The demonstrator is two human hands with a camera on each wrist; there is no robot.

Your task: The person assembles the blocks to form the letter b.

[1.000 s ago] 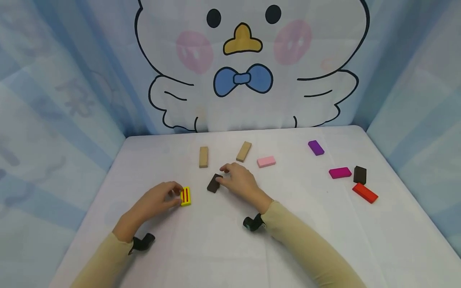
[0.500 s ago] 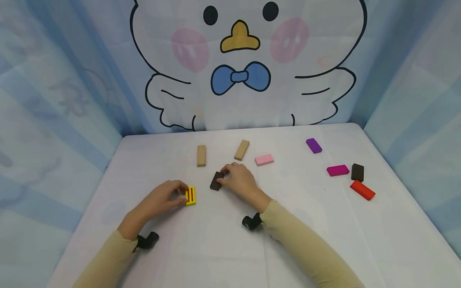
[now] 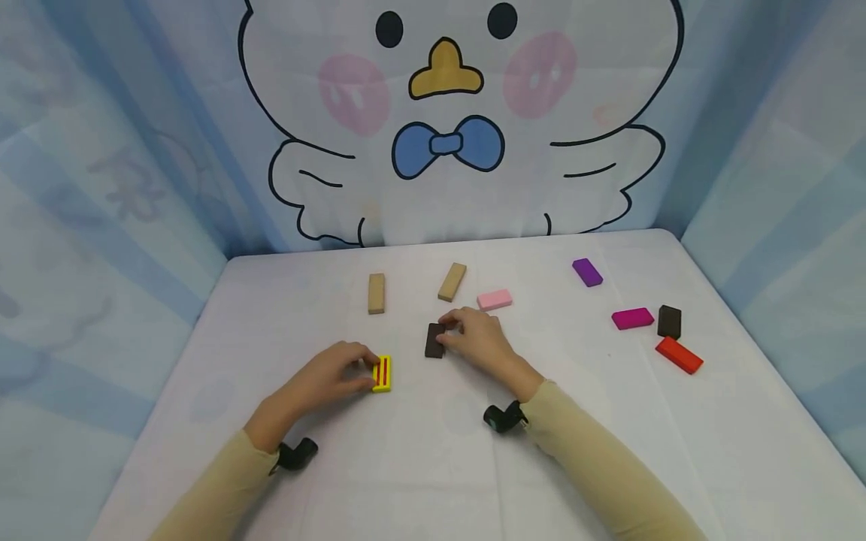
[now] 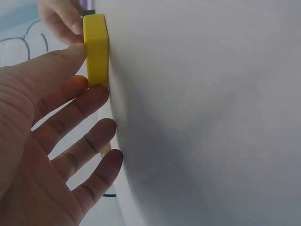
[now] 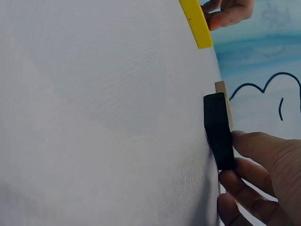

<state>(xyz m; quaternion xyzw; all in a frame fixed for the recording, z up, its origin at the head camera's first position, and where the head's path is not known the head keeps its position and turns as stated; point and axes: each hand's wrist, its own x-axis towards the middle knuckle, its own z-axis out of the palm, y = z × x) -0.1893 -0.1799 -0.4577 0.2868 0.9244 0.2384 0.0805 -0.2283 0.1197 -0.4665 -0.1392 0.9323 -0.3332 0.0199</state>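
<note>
My left hand point(image 3: 331, 379) pinches a small yellow block with red stripes on top point(image 3: 382, 374) by its left side, thumb at the near end and fingertips at the far end. In the left wrist view its plain yellow side point(image 4: 97, 52) shows between thumb and fingers, the other fingers spread loosely below. To the right and slightly farther back, my right hand point(image 3: 483, 342) pinches a dark brown block point(image 3: 434, 340) from its right side. The right wrist view shows that dark block point(image 5: 218, 132) with the thumb and fingertips at its edge. A gap separates the two held blocks.
Behind the hands lie two tan wooden blocks point(image 3: 376, 294) point(image 3: 452, 282) and a pink block point(image 3: 495, 299). Toward the right are a purple block point(image 3: 587, 272), a magenta block point(image 3: 632, 318), another dark block point(image 3: 670, 321) and a red block point(image 3: 679, 355). A patterned curtain point(image 3: 446, 203) borders the white table point(image 3: 419, 481).
Both hands have moved to the right with their blocks. The dark block has turned from slanted to nearly straight, and the yellow block has slid alongside. The other blocks stay in place.
</note>
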